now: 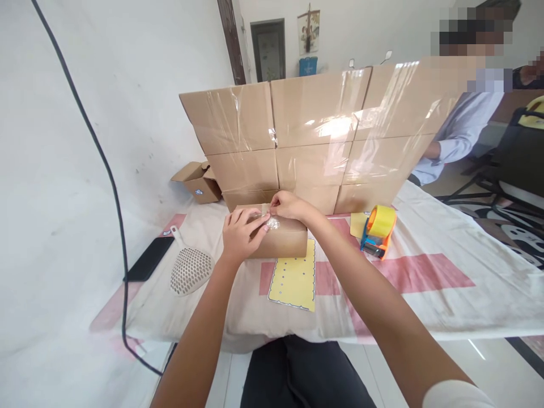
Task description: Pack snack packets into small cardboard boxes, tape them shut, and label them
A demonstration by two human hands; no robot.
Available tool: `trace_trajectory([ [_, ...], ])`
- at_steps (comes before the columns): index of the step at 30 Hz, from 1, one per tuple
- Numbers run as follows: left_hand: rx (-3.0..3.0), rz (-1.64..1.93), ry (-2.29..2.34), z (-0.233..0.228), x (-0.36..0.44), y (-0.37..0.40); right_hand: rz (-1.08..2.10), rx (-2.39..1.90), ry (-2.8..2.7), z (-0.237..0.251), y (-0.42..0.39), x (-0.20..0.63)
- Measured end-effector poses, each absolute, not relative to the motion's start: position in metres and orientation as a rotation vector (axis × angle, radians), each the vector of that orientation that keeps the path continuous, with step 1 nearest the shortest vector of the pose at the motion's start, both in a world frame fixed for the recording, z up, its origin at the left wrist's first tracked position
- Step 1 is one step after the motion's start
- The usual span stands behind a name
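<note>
Both hands on a small box at the table's middle, pinching clear tape.

Left hand [240, 233] rests on the box [283, 238], fingertips pressing a crumpled bit of tape [272, 223] on its top. Right hand [289, 205] pinches the same tape at the top edge. Box sits on the cloth-covered table [425, 294], just before a wall of stacked cartons [314, 141]. Yellow card [294, 280] touches the box's near side. Tape dispenser [378, 231] lies to the right, slotted scoop [190, 269] and phone [149, 258] to the left. Another person's sleeve [457, 139] shows behind the cartons.

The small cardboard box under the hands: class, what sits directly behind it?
A taped stack of cardboard boxes stands behind the small box. The stack's lower middle is covered by both hands.
</note>
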State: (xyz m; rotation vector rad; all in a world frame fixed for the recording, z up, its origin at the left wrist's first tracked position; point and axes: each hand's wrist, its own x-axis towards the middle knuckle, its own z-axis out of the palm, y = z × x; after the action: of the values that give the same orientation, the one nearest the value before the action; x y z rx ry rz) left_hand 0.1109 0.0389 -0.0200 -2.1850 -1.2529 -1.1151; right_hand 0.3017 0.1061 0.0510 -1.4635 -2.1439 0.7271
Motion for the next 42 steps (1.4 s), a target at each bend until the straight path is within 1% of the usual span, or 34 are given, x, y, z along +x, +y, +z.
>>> trace_trajectory([
  [5, -2.211, -1.095, -1.242, -0.026, 0.110, 0.033, 0.444, -1.773, -1.935, 0.050, 0.113, 0.301],
  [8, -2.263, -1.066, -1.250, -0.024, 0.111, 0.029, 0.291, -1.684, -1.698, 0.044, 0.113, 0.306],
  [9, -2.277, -1.056, -1.256, -0.023, 0.112, 0.028, 0.299, -1.627, -1.611, 0.040, 0.111, 0.312],
  [13, -2.214, -1.085, -1.325, -0.026, 0.118, 0.032, 0.515, -1.438, -1.452, 0.006, 0.087, 0.355],
  [17, -2.092, -1.172, -1.408, -0.034, 0.122, 0.049, 0.571, -1.449, -1.510, -0.046, 0.048, 0.407],
  [20, -2.062, -1.227, -1.437, -0.038, 0.120, 0.058, 0.592, -1.495, -1.538, -0.076, 0.026, 0.434],
  [24, -2.015, -1.324, -1.392, -0.040, 0.118, 0.049, 0.562, -1.532, -1.489, -0.088, 0.017, 0.440],
  [26, -1.870, -1.422, -1.421, -0.046, 0.113, 0.036, 0.574, -1.510, -1.533, -0.088, 0.016, 0.433],
  [29, -1.634, -1.461, -1.636, -0.061, 0.083, 0.017, 0.635, -1.444, -1.676, -0.088, 0.013, 0.419],
  [32, -1.599, -1.215, -2.072, -0.076, 0.020, 0.007, 0.684, -1.401, -1.744, -0.090, 0.011, 0.412],
  [35, -1.608, -1.007, -2.325, -0.079, -0.052, 0.011, 0.688, -1.408, -1.748, -0.090, 0.012, 0.410],
  [38, -1.660, -0.827, -2.448, -0.071, -0.106, 0.027, 0.700, -1.410, -1.752, -0.088, 0.012, 0.411],
  [42, -1.794, -0.612, -2.485, -0.058, -0.145, 0.059, 0.709, -1.415, -1.794, -0.088, 0.012, 0.413],
])
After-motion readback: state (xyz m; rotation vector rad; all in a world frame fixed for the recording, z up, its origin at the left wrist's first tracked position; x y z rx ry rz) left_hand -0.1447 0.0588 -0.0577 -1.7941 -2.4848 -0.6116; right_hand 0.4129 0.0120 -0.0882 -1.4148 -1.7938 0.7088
